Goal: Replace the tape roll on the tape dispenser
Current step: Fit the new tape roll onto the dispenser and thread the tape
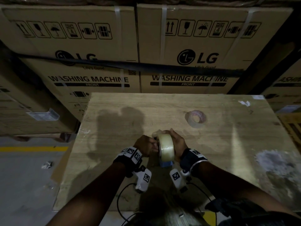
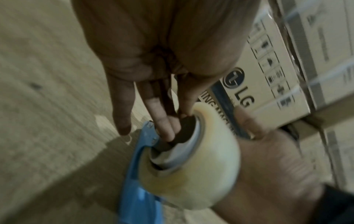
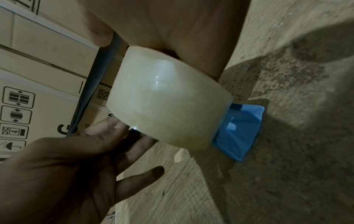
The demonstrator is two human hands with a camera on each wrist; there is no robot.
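Clear packing tape, a fat new roll (image 1: 166, 147), sits in both hands just in from the near edge of the wooden tabletop (image 1: 114, 111), roughly midway along it. Right hand (image 1: 177, 142) is wrapped over the far side of the roll, fingers curled round its outer face, thumb at the top. Left hand (image 1: 145, 145) is mostly straight-fingered, with a couple of fingertips (image 2: 168, 133) poking into the core where the dark hub is; it isn't really gripping anything, more steadying and guiding. The blue tape dispenser (image 3: 239, 130) stands under the roll, its base on the wood and its blue side plate running up the left side of the roll.

So I'd say we're at the seating step: new roll is going onto the hub, and from the left wrist view it looks close but maybe not fully home, there's a gap around the core. Hard to be sure, it's blurry.

Next up probably wants a firm sideways push from the right hand while the left braces the frame, then finding the loose end and threading it toward the cutter.

Further back toward the far right corner lies the nearly spent old roll (image 1: 195, 118), well apart. Behind the table, stacked LG washing machine cartons (image 1: 195, 51).
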